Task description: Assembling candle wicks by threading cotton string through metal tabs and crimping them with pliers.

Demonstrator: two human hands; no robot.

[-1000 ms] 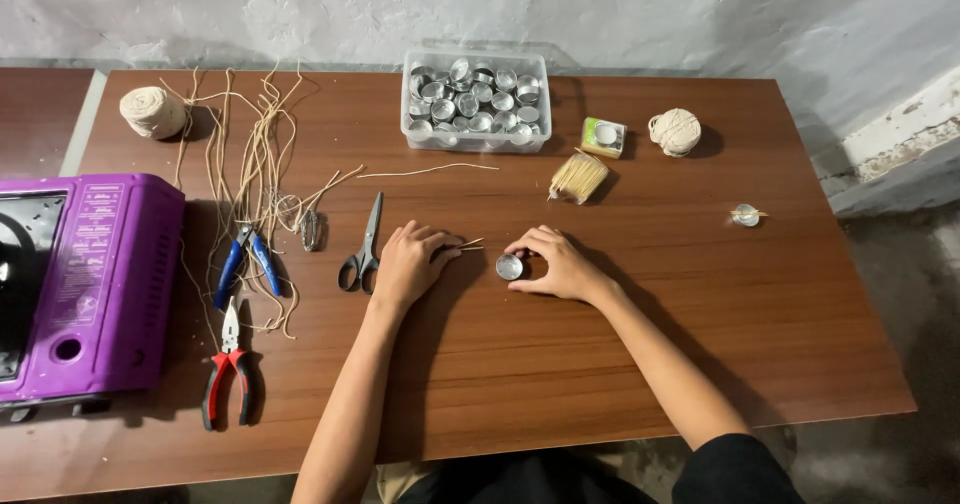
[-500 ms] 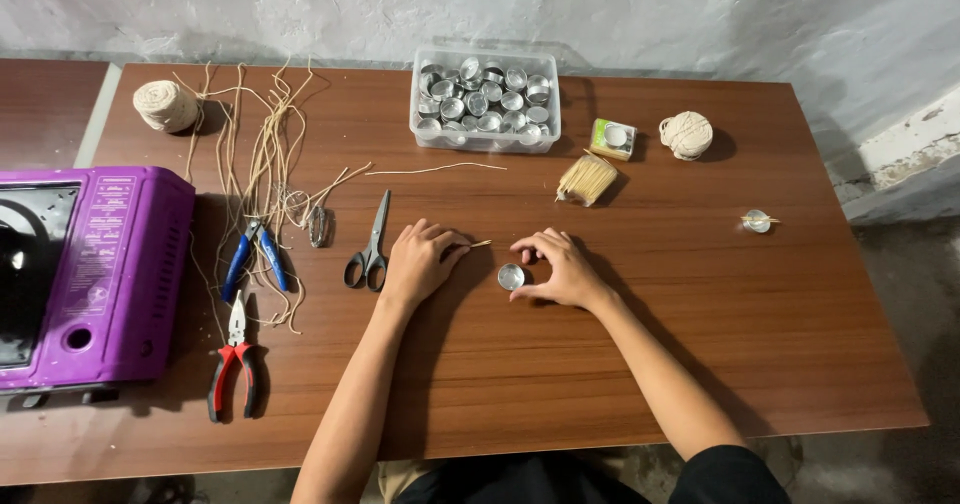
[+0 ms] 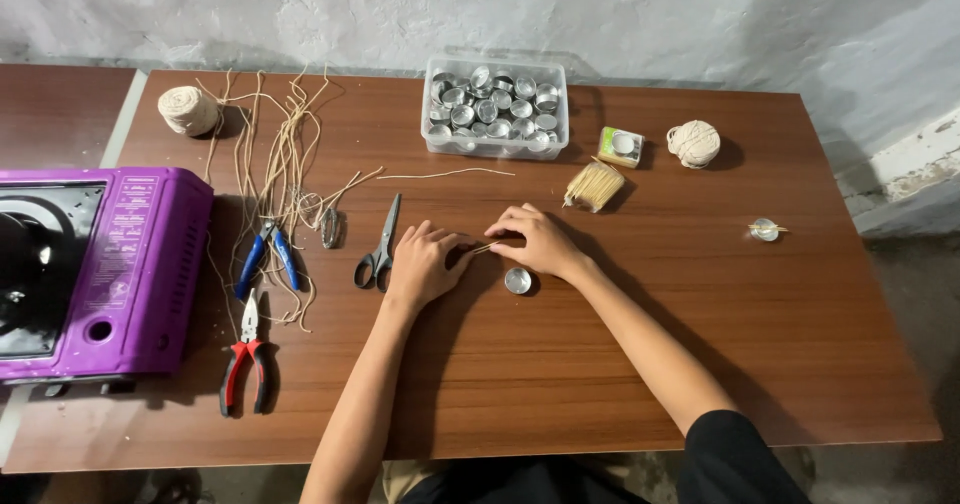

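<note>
My left hand and my right hand meet fingertip to fingertip over the brown table. Both pinch a thin pale stick that lies between them. A small round metal cup stands on the table just below my right hand, untouched. Grey-handled scissors lie right beside my left hand.
A clear box of several metal cups stands at the back. Near it are a stick bundle, a small green box and a twine ball. Loose strings, blue pliers, red pliers and a purple stove lie left.
My right hand has let go of the metal cup and moved up and left to join my left hand on the thin stick. The cup stays on the table.
</note>
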